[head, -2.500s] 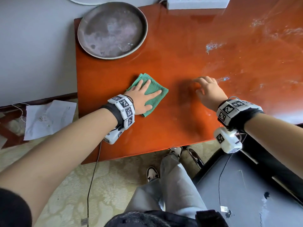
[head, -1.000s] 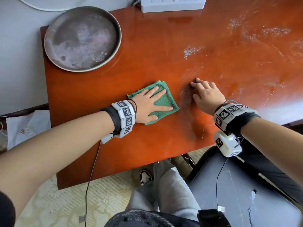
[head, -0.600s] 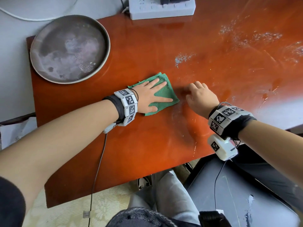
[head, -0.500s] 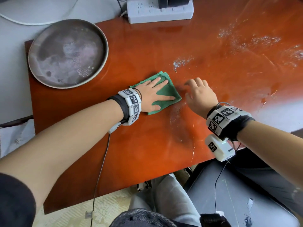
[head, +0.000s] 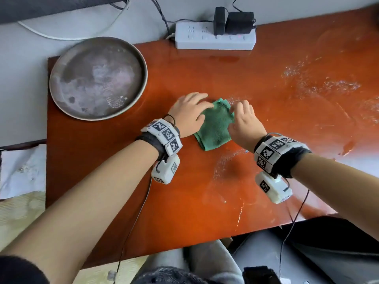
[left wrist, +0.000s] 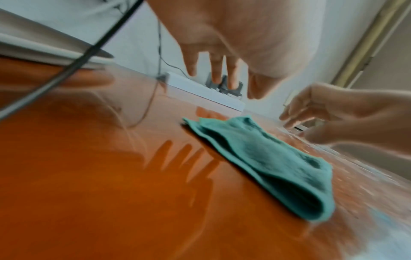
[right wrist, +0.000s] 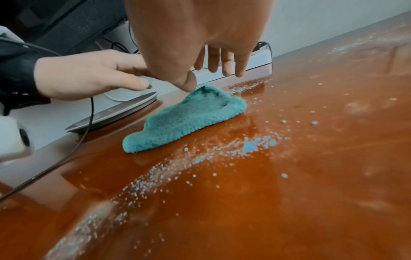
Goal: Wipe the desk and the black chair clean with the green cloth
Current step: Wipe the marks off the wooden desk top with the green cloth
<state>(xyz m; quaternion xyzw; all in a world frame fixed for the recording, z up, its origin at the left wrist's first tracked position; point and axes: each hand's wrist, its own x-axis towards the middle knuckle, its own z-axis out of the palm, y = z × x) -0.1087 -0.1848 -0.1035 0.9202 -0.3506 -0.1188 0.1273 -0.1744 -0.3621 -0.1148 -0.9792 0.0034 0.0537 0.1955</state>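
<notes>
The folded green cloth (head: 213,124) (left wrist: 266,158) (right wrist: 189,119) lies on the glossy orange-brown desk (head: 205,191). My left hand (head: 188,111) (left wrist: 218,75) hovers over the cloth's left edge, lifted off it with its fingers straight. My right hand (head: 246,119) (right wrist: 218,65) is at the cloth's right edge with its fingers spread; its thumb tip touches the cloth's raised far corner. Fine pale grains (right wrist: 222,158) (head: 320,87) are scattered on the desk to the right of the cloth. The black chair (head: 307,253) shows at the lower right, under the desk's near edge.
A round metal plate (head: 98,78) sits on the desk's far left corner. A white power strip (head: 215,38) with black adapters (head: 233,22) lies along the far edge by the wall. Wrist cables hang off the near edge. White paper (head: 20,171) lies on the floor at the left.
My left hand has lifted off the cloth it was pressing flat. My right hand has moved left from the bare desk to the cloth's right edge. The view has shifted further over the desk.
</notes>
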